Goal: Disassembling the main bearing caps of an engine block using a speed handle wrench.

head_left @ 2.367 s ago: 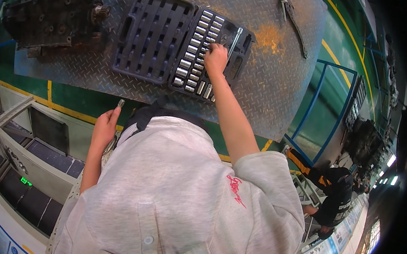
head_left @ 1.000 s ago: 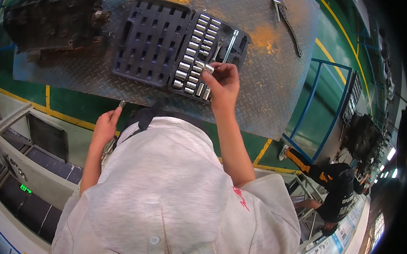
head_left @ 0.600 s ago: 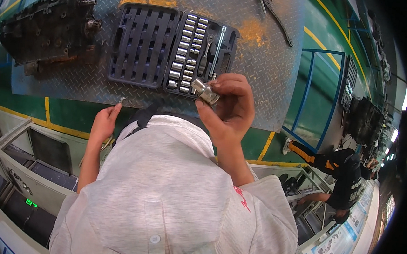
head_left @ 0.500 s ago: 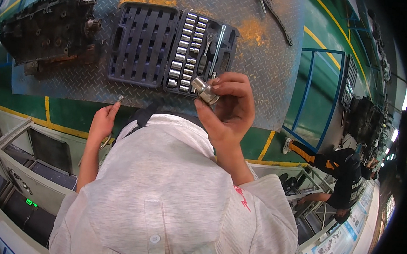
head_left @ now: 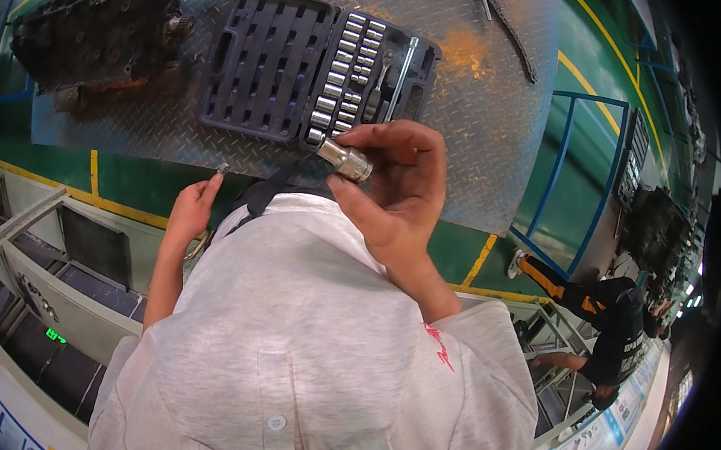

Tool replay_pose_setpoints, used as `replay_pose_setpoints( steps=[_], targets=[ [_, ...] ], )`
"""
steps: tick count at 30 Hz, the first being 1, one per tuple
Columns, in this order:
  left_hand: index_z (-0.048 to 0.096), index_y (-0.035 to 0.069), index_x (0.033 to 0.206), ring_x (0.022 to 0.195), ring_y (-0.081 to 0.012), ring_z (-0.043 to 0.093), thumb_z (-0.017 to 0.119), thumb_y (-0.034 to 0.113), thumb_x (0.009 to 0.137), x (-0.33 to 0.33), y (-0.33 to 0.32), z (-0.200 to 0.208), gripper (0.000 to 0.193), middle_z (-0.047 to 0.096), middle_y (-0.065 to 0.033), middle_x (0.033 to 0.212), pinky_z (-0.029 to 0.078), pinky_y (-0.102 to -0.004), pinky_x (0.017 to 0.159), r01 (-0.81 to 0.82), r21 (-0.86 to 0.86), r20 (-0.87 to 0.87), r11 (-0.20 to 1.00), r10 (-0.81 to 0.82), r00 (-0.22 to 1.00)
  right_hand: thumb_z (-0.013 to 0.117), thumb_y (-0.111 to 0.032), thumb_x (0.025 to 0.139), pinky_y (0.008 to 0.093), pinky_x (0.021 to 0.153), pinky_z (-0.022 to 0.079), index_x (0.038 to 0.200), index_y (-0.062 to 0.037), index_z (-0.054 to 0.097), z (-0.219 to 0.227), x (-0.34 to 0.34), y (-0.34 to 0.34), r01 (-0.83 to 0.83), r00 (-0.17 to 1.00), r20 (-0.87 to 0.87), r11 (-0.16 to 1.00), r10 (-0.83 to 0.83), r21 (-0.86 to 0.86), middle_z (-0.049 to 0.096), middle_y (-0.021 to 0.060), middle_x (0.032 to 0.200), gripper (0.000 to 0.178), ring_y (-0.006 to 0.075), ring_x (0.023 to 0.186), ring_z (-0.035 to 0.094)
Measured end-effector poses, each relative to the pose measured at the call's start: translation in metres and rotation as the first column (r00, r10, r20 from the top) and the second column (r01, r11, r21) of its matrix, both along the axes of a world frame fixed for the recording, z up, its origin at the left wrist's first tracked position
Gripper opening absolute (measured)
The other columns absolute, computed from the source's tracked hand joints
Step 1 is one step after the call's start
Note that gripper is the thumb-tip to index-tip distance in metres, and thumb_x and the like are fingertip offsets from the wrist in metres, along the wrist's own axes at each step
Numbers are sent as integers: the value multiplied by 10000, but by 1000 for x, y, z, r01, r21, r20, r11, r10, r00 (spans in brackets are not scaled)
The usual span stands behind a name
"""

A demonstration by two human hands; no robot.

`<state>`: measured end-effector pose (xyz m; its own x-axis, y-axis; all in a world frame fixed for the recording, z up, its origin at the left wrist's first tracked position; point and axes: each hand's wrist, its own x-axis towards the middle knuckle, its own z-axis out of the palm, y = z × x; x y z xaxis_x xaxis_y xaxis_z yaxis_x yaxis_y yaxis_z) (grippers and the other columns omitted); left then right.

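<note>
Between the thumb and fingers of my right hand (head_left: pixel 402 190) is a shiny socket (head_left: pixel 347 161), tilted with its narrower end to the upper left. It hangs in front of the near edge of an open socket set case (head_left: pixel 263 62). My left hand (head_left: pixel 194 206) is closed at the table's near edge, with a small silvery metal piece (head_left: pixel 223 168) showing at its fingertips; its kind is too small to tell. Rows of sockets (head_left: pixel 340 67), a ratchet (head_left: pixel 376 98) and a long extension bar (head_left: pixel 402 79) lie in the case's right half. My right fingers hide part of that half.
A dark engine block (head_left: pixel 99 26) lies on the left of the tread-plate table (head_left: pixel 154 134). A chain-like strip (head_left: pixel 511 37) rests at the far right. Blue floor frames (head_left: pixel 567 170) stand beyond the table. Another person (head_left: pixel 614 320) bends over at the right.
The socket in my right hand has moved slightly left and turned to lie more sideways. My left hand stays near the table edge; the whole view has shifted a little.
</note>
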<state>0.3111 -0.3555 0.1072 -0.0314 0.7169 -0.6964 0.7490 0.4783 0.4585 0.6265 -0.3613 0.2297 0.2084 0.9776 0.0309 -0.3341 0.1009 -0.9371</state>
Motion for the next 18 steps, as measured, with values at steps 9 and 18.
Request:
replay_pose_setpoints(
  steps=[9,18],
  targets=[
    [683,-84,1135,854,-285,671,538,568,1018,-10,-10,-9,678,687,-229,891,502,-370,820,-15,-67,-38,998,12,999,694,149,782,276,832,536,1243,-11,495,-8,4,2,36,972,220,983,-76,180,610,119,1169,527,153,995,652],
    [691,-69,1106,830,-299,673,545,517,1031,8,-15,8,609,682,-238,871,500,-374,785,-27,22,-26,999,27,999,731,112,798,284,891,517,1143,-3,580,-15,9,-2,12,993,119,995,-23,97,598,96,1164,393,146,1017,619]
  ],
)
